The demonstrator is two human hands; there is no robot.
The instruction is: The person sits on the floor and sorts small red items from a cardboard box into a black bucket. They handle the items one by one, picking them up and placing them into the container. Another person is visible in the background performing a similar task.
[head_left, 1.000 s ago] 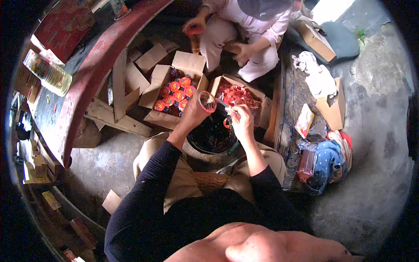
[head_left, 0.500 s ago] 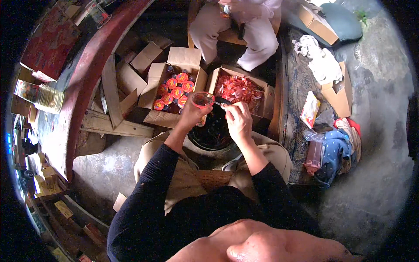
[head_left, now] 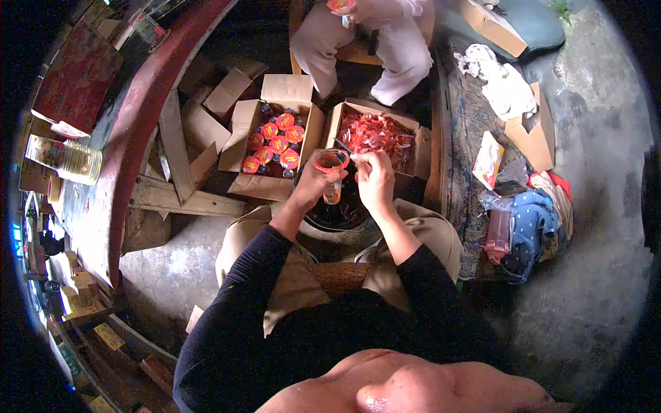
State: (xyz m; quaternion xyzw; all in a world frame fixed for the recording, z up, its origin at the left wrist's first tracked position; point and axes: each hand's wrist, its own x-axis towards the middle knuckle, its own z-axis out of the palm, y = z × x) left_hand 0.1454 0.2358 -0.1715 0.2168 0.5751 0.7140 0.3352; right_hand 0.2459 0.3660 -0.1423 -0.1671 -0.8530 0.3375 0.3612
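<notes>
My left hand (head_left: pixel 313 184) is wrapped round a clear plastic cup (head_left: pixel 332 193) with a red rim, tilted so that its open top shows. Close beside it, my right hand (head_left: pixel 375 180) pinches a thin, dark, knife-like tool (head_left: pixel 341 144), which points up and left past the cup's rim. Both hands are over a dark round tub (head_left: pixel 330 220) between my knees; its contents are too dark to make out. Just beyond stand two cardboard boxes: the left box (head_left: pixel 239 138) holds several cups with red printed lids (head_left: pixel 279 144), the right box (head_left: pixel 336 124) torn red lid pieces (head_left: pixel 379 134).
Opposite me sits a person in light trousers (head_left: pixel 318 51), holding a red-lidded cup (head_left: pixel 342 5). A red-edged bench (head_left: pixel 141 117) with stacked clear cups (head_left: pixel 79 162) runs along the left. On the right are a patterned mat (head_left: pixel 468 206), a white cloth (head_left: pixel 506 89) and a blue cloth bag (head_left: pixel 530 227).
The cup has moved slightly right and its rim is tilted differently. The tool's tip has swung up and left, beyond the rim. The person opposite now shows a red-lidded cup.
</notes>
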